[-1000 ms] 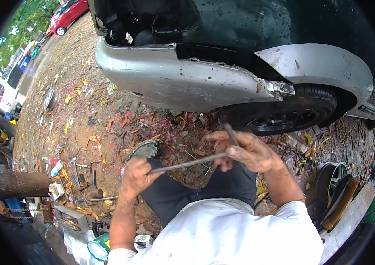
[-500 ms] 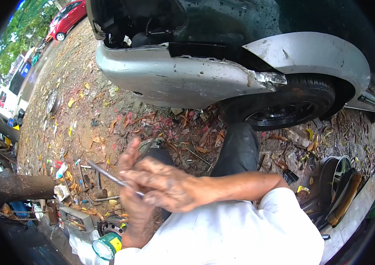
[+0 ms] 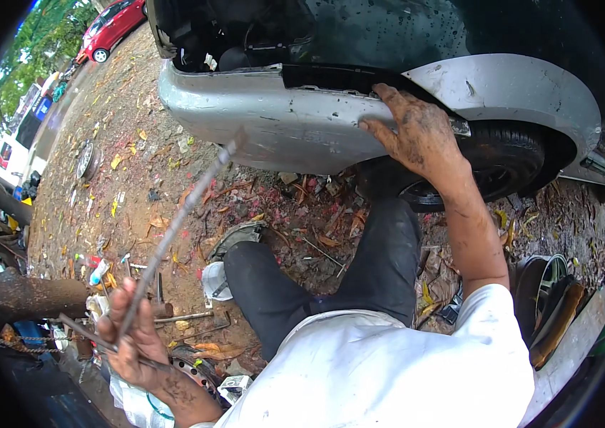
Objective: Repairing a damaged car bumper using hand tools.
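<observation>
A long dark metal rod [image 3: 187, 210] slants up from my left hand [image 3: 135, 339], whose fingers are closed around its lower part. A shorter bar crosses the rod at that hand; whether the two are joined I cannot tell. My right hand [image 3: 417, 132] lies on the rear corner of the silver bumper [image 3: 260, 107], thumb and forefinger apart. Its thumb touches the outer face and its forefinger reaches the top edge; the other fingers are partly hidden. Just beyond the hand are the silver wheel arch [image 3: 524, 85] and black tyre [image 3: 509, 153].
Leaf-strewn ground [image 3: 124, 200] lies around my knees. Tools and a log [image 3: 38, 299] are at the left, beside a white container [image 3: 215, 280]. A loose wheel rim [image 3: 552, 274] stands at the right. A red car [image 3: 113, 28] is parked far left.
My hands were together over the rod; now they are apart. The right hand has moved up and right onto the bumper. The left hand has lowered leftward, with the rod pointing up toward the bumper.
</observation>
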The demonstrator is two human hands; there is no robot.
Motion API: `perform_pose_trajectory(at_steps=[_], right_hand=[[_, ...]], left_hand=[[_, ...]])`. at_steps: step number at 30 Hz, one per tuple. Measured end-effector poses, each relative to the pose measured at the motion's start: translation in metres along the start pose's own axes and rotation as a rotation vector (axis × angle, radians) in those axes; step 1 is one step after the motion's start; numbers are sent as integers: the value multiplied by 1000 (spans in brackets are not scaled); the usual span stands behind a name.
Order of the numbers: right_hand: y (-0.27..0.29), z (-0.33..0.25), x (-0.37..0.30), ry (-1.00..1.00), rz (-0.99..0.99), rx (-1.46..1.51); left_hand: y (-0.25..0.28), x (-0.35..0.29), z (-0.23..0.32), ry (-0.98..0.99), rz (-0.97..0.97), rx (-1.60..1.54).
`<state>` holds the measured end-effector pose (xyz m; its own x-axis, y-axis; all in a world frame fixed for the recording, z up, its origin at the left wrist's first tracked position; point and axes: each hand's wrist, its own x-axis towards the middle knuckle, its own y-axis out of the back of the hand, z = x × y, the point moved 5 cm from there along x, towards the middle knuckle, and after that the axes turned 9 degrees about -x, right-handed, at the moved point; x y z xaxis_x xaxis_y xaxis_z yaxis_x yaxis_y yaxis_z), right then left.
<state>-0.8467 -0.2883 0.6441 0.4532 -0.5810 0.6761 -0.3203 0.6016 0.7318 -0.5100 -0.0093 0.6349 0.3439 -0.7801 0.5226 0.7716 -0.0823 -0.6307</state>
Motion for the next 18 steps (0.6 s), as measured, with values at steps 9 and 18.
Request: perform_pose_trajectory(at_steps=[9, 18], right_hand=[[2, -25, -17, -283, -18, 98], [1, -30, -24, -296, -6, 87]], left_hand=[[-52, 47, -62, -142, -250, 292], [-63, 51, -100, -80, -338, 470]])
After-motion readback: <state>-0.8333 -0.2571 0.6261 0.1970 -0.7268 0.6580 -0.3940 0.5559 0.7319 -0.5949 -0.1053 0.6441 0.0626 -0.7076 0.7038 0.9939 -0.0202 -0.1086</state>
